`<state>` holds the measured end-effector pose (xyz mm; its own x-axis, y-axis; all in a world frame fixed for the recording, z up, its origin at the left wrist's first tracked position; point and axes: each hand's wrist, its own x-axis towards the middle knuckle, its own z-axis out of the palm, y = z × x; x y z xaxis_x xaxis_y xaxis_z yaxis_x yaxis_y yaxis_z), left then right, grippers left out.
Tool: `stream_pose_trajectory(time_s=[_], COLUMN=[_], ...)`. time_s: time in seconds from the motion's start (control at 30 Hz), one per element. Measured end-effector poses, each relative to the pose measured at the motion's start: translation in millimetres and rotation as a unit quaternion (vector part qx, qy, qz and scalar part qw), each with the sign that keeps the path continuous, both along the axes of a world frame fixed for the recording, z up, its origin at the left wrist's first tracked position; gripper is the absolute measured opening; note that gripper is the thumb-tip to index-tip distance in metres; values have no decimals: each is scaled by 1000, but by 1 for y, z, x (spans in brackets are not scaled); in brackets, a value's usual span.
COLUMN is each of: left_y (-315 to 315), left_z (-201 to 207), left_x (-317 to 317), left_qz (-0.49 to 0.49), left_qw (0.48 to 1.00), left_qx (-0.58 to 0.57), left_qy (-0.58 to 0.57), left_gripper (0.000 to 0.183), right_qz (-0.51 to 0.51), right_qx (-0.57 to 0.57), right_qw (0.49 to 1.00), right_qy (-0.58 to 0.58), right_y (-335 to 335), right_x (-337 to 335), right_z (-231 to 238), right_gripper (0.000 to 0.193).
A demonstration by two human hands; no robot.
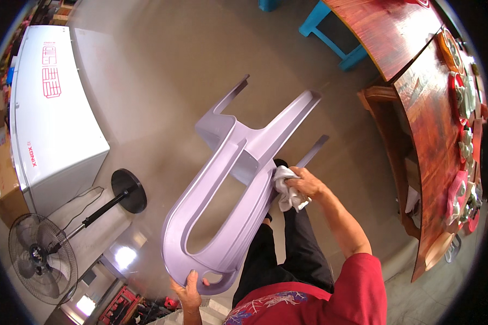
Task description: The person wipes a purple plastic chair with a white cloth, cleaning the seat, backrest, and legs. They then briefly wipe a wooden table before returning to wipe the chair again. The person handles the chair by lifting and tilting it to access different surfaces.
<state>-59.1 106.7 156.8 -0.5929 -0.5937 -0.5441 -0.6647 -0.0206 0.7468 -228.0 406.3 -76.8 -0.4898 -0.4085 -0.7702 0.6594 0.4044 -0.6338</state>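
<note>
- The chair (238, 179), pale lilac plastic, is tipped over and held off the floor (162, 70) in front of the person, its backrest loop low and near, its legs pointing up and away.
- The left hand (188, 291) grips the bottom curve of the backrest; its fingers (190, 277) are curled over the rim, pressed together on the plastic.
- The right hand (305, 183) holds a white cloth (288, 192) against the right edge of the chair, about halfway along; its fingers are closed around the bunched cloth, which hangs a little below the hand.
- The person's dark trousers (298, 249) show just under the chair, and a red sleeve (363, 287) covers the upper right arm.
- To the right stand two dark red wooden desks (417, 135), end to end; along the far edge of the nearer one lie plates and dishes (463, 141), too small to tell apart.
- A blue stool (331, 32) stands on the floor by the upper desk's left edge.
- To the left, on the floor, is a white chest freezer (54, 119).
- Below it a black standing fan (43, 260) leans, its round base (129, 189) near the freezer's corner.
- A brown cardboard box (2, 184) sits at the far left, beside the freezer.
</note>
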Motion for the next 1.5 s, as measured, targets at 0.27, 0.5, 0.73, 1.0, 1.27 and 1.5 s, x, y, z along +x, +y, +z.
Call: stream_pose_trajectory(time_s=[0.27, 0.5, 0.73, 1.0, 1.27, 1.5], left_y=[9, 11, 19, 25, 25, 18], left_z=[1, -1, 4, 1, 6, 1], left_x=[-2, 2, 4, 18, 2, 14], left_qz=[-49, -37, -54, -77, -100, -141], left_qw=[998, 999, 998, 996, 995, 990], left_qx=[24, 24, 2, 29, 12, 11], left_qy=[-11, 12, -7, -15, 20, 25], left_gripper=[45, 48, 35, 30, 30, 38], right_qz=[1, 60, 11, 2, 14, -27], right_qx=[404, 231, 204, 372, 53, -75], right_qw=[799, 879, 876, 806, 890, 836], right_qy=[445, 412, 437, 460, 452, 543], right_y=[-24, -85, -93, -97, -151, -148], right_x=[-70, -18, -29, -64, 26, 47], right_z=[-28, 31, 62, 19, 159, 203], right_gripper=[28, 41, 55, 23, 55, 61])
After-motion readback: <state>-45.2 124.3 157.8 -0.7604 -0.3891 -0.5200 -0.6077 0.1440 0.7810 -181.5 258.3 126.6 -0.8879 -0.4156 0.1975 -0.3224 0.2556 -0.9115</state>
